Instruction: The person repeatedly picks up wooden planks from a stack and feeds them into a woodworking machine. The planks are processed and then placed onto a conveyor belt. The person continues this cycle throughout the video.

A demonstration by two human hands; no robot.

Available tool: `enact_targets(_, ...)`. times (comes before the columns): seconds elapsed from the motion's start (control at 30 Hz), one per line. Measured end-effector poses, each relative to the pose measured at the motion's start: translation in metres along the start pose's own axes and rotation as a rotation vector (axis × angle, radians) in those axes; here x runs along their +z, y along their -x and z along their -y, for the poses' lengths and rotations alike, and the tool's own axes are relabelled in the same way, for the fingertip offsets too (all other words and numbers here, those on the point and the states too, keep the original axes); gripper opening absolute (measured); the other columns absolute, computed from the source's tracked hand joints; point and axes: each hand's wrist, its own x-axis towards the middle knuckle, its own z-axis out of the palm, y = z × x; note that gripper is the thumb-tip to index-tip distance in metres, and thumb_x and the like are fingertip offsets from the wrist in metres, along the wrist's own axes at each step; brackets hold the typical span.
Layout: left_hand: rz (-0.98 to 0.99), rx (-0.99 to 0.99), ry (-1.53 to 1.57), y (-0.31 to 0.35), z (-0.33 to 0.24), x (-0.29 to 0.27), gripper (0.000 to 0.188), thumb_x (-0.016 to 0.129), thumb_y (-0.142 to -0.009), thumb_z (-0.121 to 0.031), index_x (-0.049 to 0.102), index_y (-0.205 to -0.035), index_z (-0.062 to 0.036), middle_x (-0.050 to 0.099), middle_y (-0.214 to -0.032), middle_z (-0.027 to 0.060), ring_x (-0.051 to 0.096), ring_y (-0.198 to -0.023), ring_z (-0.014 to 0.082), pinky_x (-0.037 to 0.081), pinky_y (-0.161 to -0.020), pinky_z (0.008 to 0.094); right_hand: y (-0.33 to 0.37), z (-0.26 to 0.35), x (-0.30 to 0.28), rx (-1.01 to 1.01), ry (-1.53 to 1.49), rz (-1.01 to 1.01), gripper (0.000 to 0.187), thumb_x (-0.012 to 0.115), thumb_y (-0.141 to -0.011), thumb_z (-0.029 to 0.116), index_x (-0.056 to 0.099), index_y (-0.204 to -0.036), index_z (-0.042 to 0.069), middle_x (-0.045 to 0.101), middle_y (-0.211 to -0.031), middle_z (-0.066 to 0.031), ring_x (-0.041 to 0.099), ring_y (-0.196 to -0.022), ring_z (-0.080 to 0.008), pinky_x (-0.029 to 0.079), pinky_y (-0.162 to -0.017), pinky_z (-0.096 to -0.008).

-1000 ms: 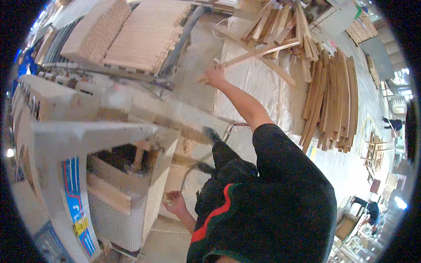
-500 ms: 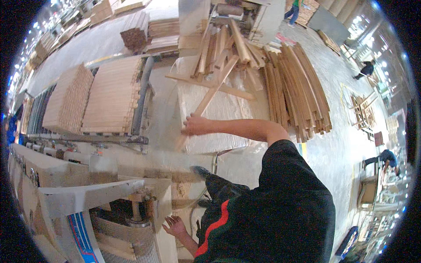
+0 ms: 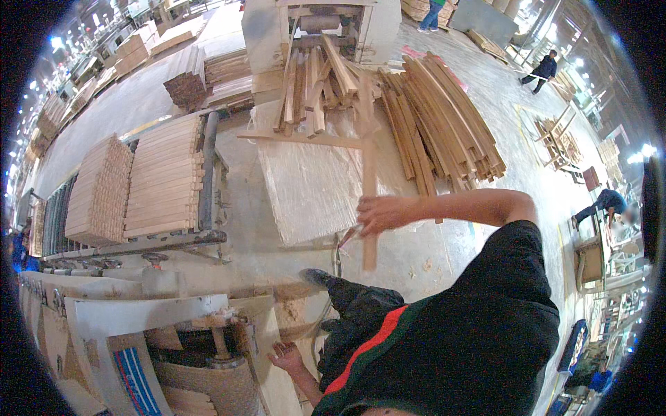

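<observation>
My right hand [image 3: 385, 213] is wrapped round a long wooden strip [image 3: 370, 170], blurred by motion. The strip's far end reaches over a heap of loose strips [image 3: 333, 83], and its near end sticks out past my fist. Another strip [image 3: 305, 140] lies crosswise on a pallet-like block covered in clear plastic [image 3: 302, 184]. Low in the view, my left hand [image 3: 288, 356] has its fingers apart and holds nothing. It is beside the pale edge of a machine [image 3: 260, 326] with a roller and wooden pieces inside.
Stacked strips sit on a roller conveyor [image 3: 211, 163] at left. Long strips [image 3: 444, 125] form a pile right of the plastic-covered block. Another machine [image 3: 267, 41] stands at the far side. Several people, one in dark clothes [image 3: 544, 71], are on the right, near wooden frames [image 3: 555, 142].
My right hand has swung right with the wooden strip, which turned from slanted to nearly upright in view. The view has shifted; my left hand remains by the machine edge.
</observation>
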Motion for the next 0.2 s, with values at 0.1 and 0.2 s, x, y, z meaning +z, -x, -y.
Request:
enact_targets(0.1, -0.057, 0.006, -0.046, 0.006, 0.009, 0.01, 0.046, 0.06, -0.079, -0.049, 0.058, -0.101, -0.0081, 0.057, -0.096, 0.0047, 0.053, -0.082, 0.0227, 0.047, -0.074, 0.0399, 0.07, -0.048, 0.003, 0.178, 0.106, 0.13, 0.037, 0.063, -0.073, 0.028, 0.057, -0.109, 0.021, 0.056, -0.089, -0.0066, 0.054, -0.095, -0.0256, 0.04, -0.089, -0.0453)
enact_targets(0.2, -0.081, 0.014, -0.061, 0.003, 0.01, 0.017, 0.047, 0.06, -0.079, -0.049, 0.058, -0.102, -0.0085, 0.057, -0.098, 0.0056, 0.053, -0.084, 0.0228, 0.047, -0.075, 0.0407, 0.111, -0.097, -0.026, 0.309, 0.135, 0.502, 0.042, 0.057, -0.077, 0.022, 0.055, -0.118, 0.02, 0.054, -0.11, -0.0098, 0.047, -0.113, -0.0264, 0.025, -0.109, -0.0441)
